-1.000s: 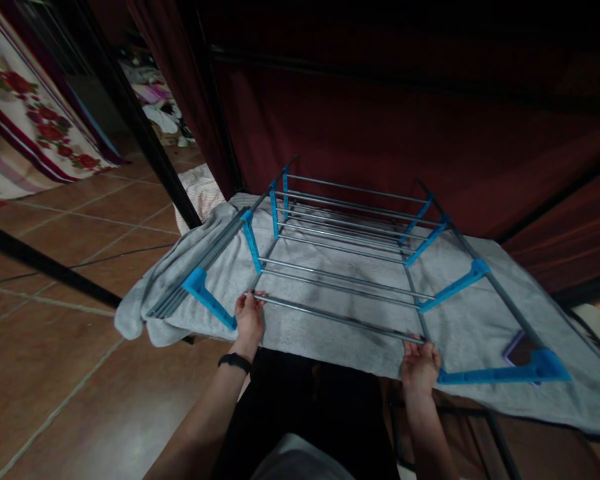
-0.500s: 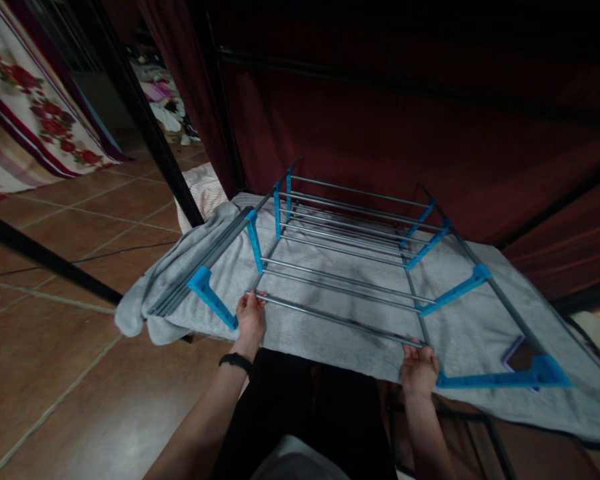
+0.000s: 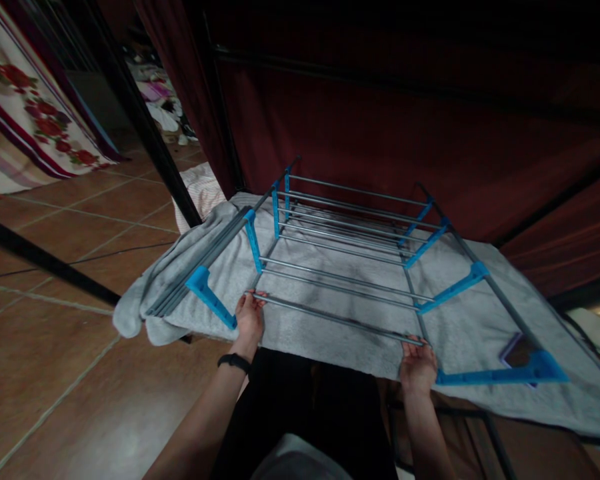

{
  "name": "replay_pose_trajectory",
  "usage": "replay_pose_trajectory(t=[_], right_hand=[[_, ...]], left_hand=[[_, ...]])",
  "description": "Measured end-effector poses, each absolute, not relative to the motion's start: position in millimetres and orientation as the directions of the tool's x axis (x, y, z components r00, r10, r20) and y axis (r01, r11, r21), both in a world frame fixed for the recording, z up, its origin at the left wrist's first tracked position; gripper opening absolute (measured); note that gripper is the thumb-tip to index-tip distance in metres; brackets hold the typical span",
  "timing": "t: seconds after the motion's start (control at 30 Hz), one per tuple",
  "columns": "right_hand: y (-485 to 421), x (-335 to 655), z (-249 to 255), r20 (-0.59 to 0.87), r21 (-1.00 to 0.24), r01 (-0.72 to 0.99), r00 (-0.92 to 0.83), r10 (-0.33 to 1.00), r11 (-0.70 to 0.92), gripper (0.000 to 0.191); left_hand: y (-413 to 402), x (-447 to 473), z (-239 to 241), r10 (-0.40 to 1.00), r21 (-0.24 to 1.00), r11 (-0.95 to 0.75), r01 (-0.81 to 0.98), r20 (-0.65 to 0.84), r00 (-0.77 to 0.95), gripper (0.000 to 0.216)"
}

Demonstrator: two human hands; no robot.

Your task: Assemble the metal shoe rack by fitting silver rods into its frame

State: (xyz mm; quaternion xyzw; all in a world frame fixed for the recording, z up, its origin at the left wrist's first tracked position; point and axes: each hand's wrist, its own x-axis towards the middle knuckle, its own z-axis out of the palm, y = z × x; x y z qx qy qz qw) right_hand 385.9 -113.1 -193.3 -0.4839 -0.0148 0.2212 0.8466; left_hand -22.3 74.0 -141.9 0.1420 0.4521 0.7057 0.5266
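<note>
A rack frame of grey metal tubes and blue plastic brackets lies on a bed with a grey blanket (image 3: pixel 300 333). Its nearest crossbar, a thin metal rod (image 3: pixel 330 317), runs between my two hands. My left hand (image 3: pixel 250 319) is closed around the rod's left end, close to a blue bracket (image 3: pixel 211 300). At the right end, the fingers of my right hand (image 3: pixel 418 367) grip the same rod, beside another blue bracket (image 3: pixel 500 377). More rods (image 3: pixel 350 281) span the frame farther back. Several loose grey tubes (image 3: pixel 200 263) lie together along the left side.
A dark-framed flat object, perhaps a phone (image 3: pixel 517 353), lies under the right tube. Black bed posts (image 3: pixel 145 120) stand at the left, and a dark red curtain (image 3: pixel 355 127) hangs behind. Tiled floor (image 3: pixel 55 360) lies left; a black metal frame (image 3: pixel 480 427) stands at lower right.
Both hands keep hold of the rod's ends with barely any movement. The whole view has shifted slightly; the rack stays where it was on the blanket.
</note>
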Motion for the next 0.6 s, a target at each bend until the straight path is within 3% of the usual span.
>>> replay_pose_trajectory(t=[0.4, 0.6], right_hand=[[-115, 386, -195, -0.155, -0.861, -0.333, 0.892, 0.425, 0.386, 0.014], [-115, 379, -180, -0.248, -0.831, -0.42, 0.867, 0.433, 0.364, 0.004]], left_hand=[[72, -21, -135, 0.893, 0.814, -0.018, -0.58, -0.247, -0.375, 0.025], [68, -19, -127, 0.896, 0.807, 0.037, -0.589, -0.287, -0.338, 0.019]])
